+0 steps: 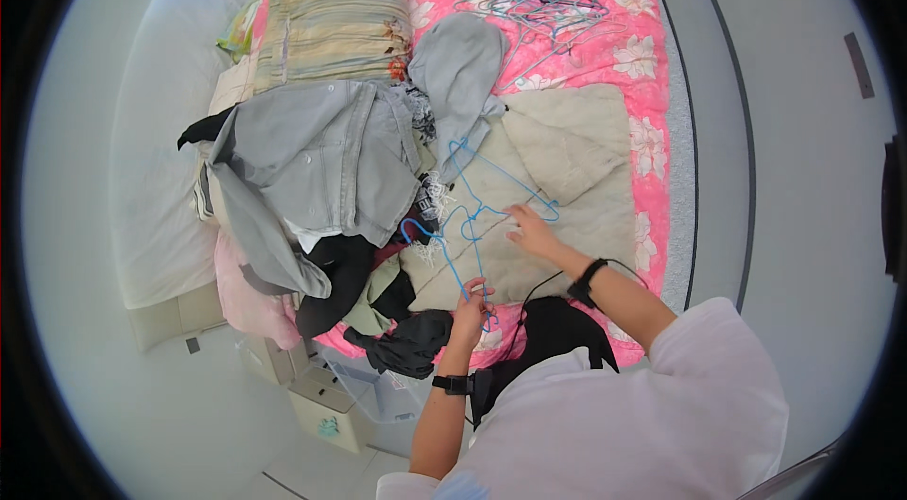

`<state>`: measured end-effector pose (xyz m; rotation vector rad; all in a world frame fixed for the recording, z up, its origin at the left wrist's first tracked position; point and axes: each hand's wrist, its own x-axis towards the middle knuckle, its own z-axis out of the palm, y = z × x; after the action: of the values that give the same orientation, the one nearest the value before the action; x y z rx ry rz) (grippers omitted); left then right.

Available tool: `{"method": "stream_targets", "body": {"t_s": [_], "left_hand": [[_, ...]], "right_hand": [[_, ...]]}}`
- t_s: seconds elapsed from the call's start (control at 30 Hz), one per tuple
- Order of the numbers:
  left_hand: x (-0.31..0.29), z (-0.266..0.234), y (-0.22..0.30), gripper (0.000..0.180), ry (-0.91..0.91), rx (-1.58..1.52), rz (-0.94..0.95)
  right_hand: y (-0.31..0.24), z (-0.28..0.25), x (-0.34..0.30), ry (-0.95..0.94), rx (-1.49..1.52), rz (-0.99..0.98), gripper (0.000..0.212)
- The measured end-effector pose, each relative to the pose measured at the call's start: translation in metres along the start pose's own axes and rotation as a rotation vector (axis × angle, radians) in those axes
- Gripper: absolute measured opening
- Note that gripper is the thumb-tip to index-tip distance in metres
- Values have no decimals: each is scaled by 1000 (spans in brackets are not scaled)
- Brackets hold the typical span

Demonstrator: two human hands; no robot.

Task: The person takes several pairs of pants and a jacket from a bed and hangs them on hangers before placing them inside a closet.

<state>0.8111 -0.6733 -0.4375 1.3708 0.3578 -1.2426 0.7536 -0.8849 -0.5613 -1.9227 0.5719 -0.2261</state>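
Observation:
Two or so thin blue clothes hangers (pixel 475 213) overlap above a beige blanket (pixel 576 136). My left hand (pixel 470 308) is closed around the lower part of them, near the bed's front edge. To the right, my right hand (pixel 534 231) reaches in with fingers apart. Its fingertips come close to a hanger's bar; whether they touch it I cannot tell. Left of the hangers, a light grey denim jacket (pixel 312 155) lies spread over a heap of clothes. One grey sleeve (pixel 458 56) stretches toward the far side.
More hangers (pixel 548 8) lie tangled on the pink flowered bedspread (pixel 635 56) at the far right. A striped pillow (pixel 331 18) is at the far left. Dark garments (pixel 406 344) hang at the near edge, above a clear plastic box (pixel 378 391). White drawers (pixel 326 405) stand beside it.

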Motion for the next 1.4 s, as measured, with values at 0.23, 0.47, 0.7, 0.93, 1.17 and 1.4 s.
{"method": "stream_targets", "body": {"t_s": [0.23, 0.47, 0.7, 0.93, 1.17, 1.4], "left_hand": [[-5, -6, -7, 37, 20, 13, 52], [-29, -11, 6, 31, 9, 8, 31], [-62, -24, 14, 20, -14, 99, 14], [-113, -43, 59, 11, -38, 3, 80], [-113, -43, 40, 18, 128, 501, 223], [-87, -15, 29, 19, 257, 431, 388]], "right_hand": [[72, 31, 23, -482, -346, 210, 63], [82, 34, 3, 26, -360, 123, 20], [66, 16, 19, -200, -343, 121, 18], [63, -26, 21, -215, -335, 5, 19], [-17, -63, 7, -285, -339, -98, 17], [-73, -49, -37, -338, -157, -231, 19]]}}
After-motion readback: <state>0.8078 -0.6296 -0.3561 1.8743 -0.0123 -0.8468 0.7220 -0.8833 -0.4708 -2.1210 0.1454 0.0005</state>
